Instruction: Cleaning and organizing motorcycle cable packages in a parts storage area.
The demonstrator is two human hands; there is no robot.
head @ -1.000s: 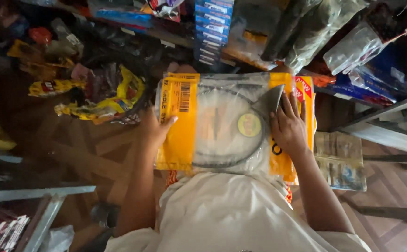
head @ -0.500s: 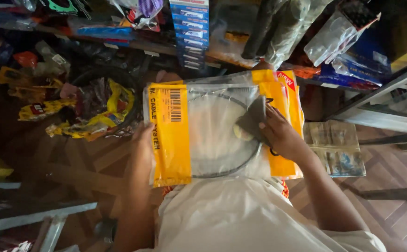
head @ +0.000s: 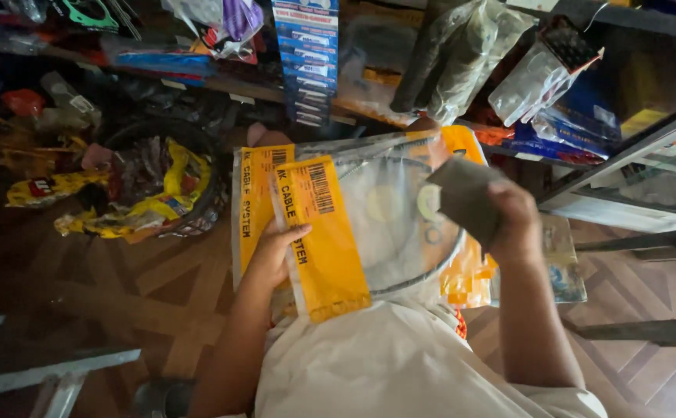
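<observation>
Left hand (head: 276,251): fingers lie on the front yellow-headed cable packet (head: 330,232); thumb hidden behind it. A second packet (head: 251,201) sits behind, mostly covered, only its left strip showing. Coiled cable (head: 423,271) inside the clear plastic is blurred; its near arc is lost behind the white shirt (head: 400,364). Right hand (head: 508,220): grip hidden by a dark grey cloth (head: 462,197), which also masks part of the packet's round label. Orange-yellow bags (head: 470,271) behind are largely covered. Basket (head: 160,178) at left too dark to sort its contents. Far shelf (head: 199,81) stock cut off by the top edge. Metal frame (head: 51,379) at near left is cut off by the edge.
</observation>
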